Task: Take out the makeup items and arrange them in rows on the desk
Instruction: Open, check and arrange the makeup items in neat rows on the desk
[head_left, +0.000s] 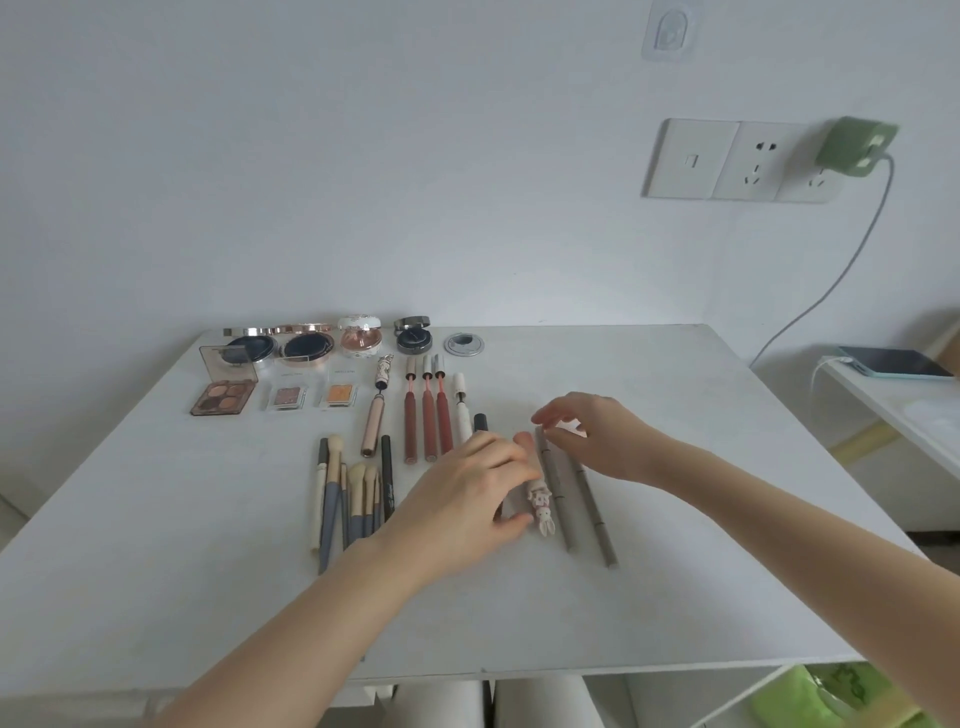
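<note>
**Makeup in rows on desk, both hands at the pencils**

We count, left to right on the desk (675, 519): four open compacts (304, 345) along the back edge; three open eyeshadow palettes (224, 397) in front; five brushes (347, 499) bunched together; three red-brown lip tubes (428, 415), uncapped, caps lying above them; two grey pencils (574, 499) side by side. A bunny-topped pen (541, 506) lies just left of the pencils. Our left hand (467, 488) curls round something beside the bunny pen; which item, we cannot tell. Right hand (587, 431) has fingers relaxed, fingertips touching the pencils' far ends.
</note>
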